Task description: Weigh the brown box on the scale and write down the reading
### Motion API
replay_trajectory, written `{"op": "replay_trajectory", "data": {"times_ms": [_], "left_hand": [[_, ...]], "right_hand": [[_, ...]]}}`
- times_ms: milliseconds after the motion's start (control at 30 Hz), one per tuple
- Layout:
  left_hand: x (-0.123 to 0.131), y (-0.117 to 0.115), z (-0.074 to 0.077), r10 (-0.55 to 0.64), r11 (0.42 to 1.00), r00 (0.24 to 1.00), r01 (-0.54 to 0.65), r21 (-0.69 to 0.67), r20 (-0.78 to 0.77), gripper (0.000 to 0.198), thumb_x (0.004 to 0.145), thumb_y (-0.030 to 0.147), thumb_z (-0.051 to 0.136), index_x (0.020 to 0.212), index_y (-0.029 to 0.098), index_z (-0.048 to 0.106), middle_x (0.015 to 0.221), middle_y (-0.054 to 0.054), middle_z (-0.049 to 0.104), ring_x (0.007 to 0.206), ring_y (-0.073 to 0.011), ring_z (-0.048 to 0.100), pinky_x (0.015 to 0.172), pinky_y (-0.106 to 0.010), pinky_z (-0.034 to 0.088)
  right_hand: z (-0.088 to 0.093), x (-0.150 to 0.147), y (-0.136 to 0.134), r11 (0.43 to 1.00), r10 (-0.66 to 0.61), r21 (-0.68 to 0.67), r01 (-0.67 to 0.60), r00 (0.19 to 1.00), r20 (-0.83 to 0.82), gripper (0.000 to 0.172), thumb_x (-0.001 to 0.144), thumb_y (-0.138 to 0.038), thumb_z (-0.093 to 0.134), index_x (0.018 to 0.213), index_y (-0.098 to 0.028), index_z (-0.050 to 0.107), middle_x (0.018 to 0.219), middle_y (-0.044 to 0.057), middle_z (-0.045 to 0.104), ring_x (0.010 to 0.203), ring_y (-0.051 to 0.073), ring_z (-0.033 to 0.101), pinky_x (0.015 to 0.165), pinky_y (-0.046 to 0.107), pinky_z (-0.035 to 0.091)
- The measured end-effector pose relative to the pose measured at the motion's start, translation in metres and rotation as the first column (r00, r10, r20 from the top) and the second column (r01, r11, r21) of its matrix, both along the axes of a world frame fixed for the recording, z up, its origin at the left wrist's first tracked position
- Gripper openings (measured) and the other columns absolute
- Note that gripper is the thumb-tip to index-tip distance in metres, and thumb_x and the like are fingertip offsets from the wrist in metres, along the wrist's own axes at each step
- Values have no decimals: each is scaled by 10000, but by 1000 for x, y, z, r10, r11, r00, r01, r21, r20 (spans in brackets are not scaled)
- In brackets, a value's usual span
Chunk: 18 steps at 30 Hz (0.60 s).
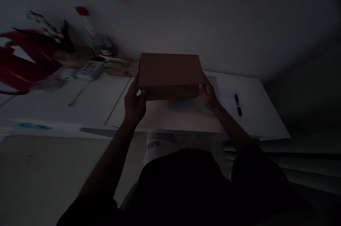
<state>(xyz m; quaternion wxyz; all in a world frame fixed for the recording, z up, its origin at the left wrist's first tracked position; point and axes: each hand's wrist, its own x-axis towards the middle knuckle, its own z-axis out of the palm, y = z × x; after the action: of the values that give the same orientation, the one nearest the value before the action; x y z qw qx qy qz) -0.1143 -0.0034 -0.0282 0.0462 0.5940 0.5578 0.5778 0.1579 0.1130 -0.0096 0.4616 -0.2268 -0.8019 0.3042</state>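
Note:
A brown cardboard box (170, 70) is held up over the white desk (186, 123) between my two hands. My left hand (135, 103) grips its left end, thumb at the front lower corner. On the opposite end, my right hand (209, 94) is closed round the right front corner, thumb against the front face. The lid looks closed, and the contents are hidden. Beneath the box lies a flat grey thing (214, 84), mostly covered, perhaps a closed laptop. The fingers behind and under the box are out of sight.
Right of the box, a black pen (238, 104) lies on a written sheet of paper (226, 93). To the left stand a clear bottle with a red cap (102, 43), a small white box (90, 70), a yellowish packet (117, 67) and a red watering can (32, 55). The room is dim.

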Motion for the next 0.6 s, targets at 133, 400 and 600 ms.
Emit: {"op": "replay_trajectory", "data": {"times_ms": [133, 400, 600], "left_hand": [[-20, -15, 4, 91, 996, 996, -91, -9, 10, 668, 970, 581, 512, 1488, 163, 458, 1456, -161, 503, 1322, -265, 524, 1055, -386, 489], [-63, -48, -7, 199, 980, 979, -199, -14, 42, 634, 989, 420, 547, 1508, 82, 414, 1488, -175, 461, 1340, -239, 500, 1125, -375, 410], [-83, -69, -23, 312, 948, 949, -309, -72, 36, 639, 961, 399, 558, 1488, 58, 439, 1447, -196, 499, 1312, -272, 524, 1118, -413, 404]], "right_hand": [[1, -31, 3, 998, 61, -12, -61, 998, 11, 763, 1009, -688, 324, 1585, -194, 245, 1532, 117, 393, 1454, 261, 330, 1226, 437, 280], [-3, -90, 3, 975, 221, -24, -220, 973, 63, 817, 999, -728, 270, 1594, -172, 202, 1568, 119, 335, 1456, 240, 322, 1239, 407, 253], [-17, -124, -1, 948, 315, -90, -307, 944, 99, 884, 971, -778, 215, 1614, -177, 133, 1581, 102, 317, 1473, 244, 287, 1245, 413, 234]]}}
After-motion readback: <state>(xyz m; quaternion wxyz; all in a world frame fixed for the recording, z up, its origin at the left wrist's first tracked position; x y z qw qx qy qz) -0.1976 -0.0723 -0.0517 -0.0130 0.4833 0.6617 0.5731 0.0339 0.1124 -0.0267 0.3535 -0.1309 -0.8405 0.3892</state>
